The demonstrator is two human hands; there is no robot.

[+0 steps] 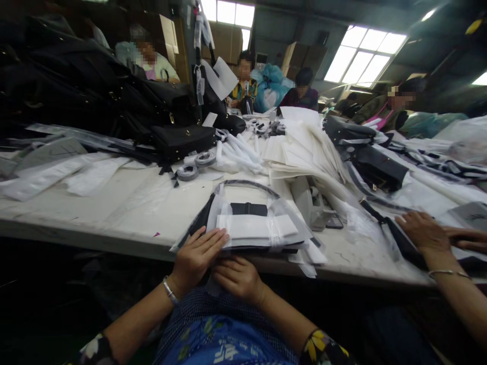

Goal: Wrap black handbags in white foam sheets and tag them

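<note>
A black handbag [247,209] wrapped in clear plastic and white paper lies at the near edge of the white table [95,213]. My left hand [196,256] rests flat on the bag's near left corner, fingers stretched out. My right hand [238,276] sits just below the bag's near edge with its fingers curled against the wrapping. A thin black strap arcs over the bag's far side.
A co-worker's hand [424,233] rests on black straps at the right. Black bags [114,96] are piled at the far left. Stacks of white paper [304,147], tape rolls [196,165] and more wrapped bags cover the middle. Several people sit at the far side.
</note>
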